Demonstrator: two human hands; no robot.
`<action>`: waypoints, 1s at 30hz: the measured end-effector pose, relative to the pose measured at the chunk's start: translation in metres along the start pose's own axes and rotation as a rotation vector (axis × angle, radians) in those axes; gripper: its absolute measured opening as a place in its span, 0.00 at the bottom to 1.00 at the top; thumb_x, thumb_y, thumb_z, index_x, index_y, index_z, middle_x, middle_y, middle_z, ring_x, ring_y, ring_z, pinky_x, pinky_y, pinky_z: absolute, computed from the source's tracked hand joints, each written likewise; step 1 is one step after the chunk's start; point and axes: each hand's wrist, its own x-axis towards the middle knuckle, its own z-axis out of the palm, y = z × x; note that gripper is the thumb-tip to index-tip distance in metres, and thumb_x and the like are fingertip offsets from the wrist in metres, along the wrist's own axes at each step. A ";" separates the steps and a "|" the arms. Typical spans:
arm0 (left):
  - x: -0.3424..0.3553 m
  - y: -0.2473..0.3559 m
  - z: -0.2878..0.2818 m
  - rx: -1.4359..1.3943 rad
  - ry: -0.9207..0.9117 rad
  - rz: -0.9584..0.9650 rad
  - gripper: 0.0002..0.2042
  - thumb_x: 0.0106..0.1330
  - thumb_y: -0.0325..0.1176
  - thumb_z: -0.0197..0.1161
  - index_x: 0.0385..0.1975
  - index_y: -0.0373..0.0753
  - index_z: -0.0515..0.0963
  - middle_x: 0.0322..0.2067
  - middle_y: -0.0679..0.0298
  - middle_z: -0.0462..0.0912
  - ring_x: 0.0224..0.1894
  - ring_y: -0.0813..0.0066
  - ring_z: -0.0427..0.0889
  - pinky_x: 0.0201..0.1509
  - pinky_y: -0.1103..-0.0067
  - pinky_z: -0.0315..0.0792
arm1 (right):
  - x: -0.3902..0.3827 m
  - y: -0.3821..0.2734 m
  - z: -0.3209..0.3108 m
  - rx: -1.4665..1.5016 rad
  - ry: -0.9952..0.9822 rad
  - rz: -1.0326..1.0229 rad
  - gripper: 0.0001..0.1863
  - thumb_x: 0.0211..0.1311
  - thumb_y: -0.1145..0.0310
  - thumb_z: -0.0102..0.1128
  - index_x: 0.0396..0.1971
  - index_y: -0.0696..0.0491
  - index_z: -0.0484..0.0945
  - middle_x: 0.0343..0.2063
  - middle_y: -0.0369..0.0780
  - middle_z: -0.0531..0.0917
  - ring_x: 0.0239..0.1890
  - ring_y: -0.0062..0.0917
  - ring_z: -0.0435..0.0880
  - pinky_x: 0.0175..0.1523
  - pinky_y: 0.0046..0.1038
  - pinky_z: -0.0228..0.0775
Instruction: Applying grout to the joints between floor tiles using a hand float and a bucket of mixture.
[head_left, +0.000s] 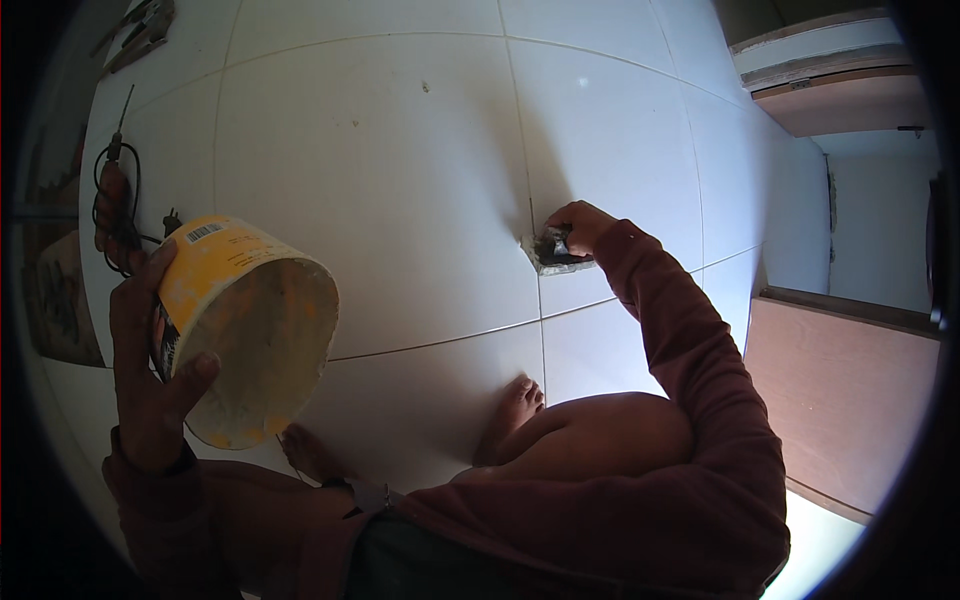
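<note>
While the left hand [150,370] clamps one yellow tub [225,255] at the left of the frame — thumb over the rim, fingers around the outside — the tub tilts, its mouth toward the lower right, pale smears lining the inside. Well apart from it, the right hand [582,228] reaches down, right of centre, with bent fingers at one dark, rough-edged patch [553,246] on the white tiled floor [400,200]; I cannot tell whether they grip anything there. Two bare feet [512,415] show at lower centre. One corded tool [115,195] with a thin tip lies at left — its single plug [172,220] just beside the tub.
</note>
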 end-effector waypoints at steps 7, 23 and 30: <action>0.000 0.011 0.010 -0.075 -0.035 -0.018 0.39 0.47 0.48 0.62 0.60 0.40 0.57 0.51 0.57 0.60 0.57 0.62 0.61 0.60 0.68 0.59 | 0.017 -0.003 -0.015 -0.089 0.521 -0.087 0.20 0.33 0.80 0.52 0.32 0.51 0.81 0.30 0.42 0.81 0.38 0.34 0.78 0.46 0.29 0.69; 0.001 0.000 0.005 -0.051 -0.019 -0.060 0.38 0.46 0.45 0.63 0.59 0.40 0.58 0.51 0.58 0.60 0.57 0.63 0.61 0.60 0.68 0.59 | 0.021 -0.009 -0.007 -0.143 0.221 -0.103 0.22 0.33 0.81 0.50 0.33 0.46 0.81 0.35 0.39 0.80 0.43 0.35 0.75 0.48 0.34 0.68; -0.002 -0.001 0.004 0.025 -0.035 0.038 0.39 0.45 0.46 0.63 0.59 0.40 0.58 0.52 0.58 0.59 0.57 0.62 0.61 0.60 0.67 0.59 | -0.012 0.002 0.001 0.027 0.198 -0.019 0.25 0.31 0.84 0.53 0.35 0.48 0.80 0.33 0.41 0.79 0.41 0.35 0.75 0.48 0.28 0.67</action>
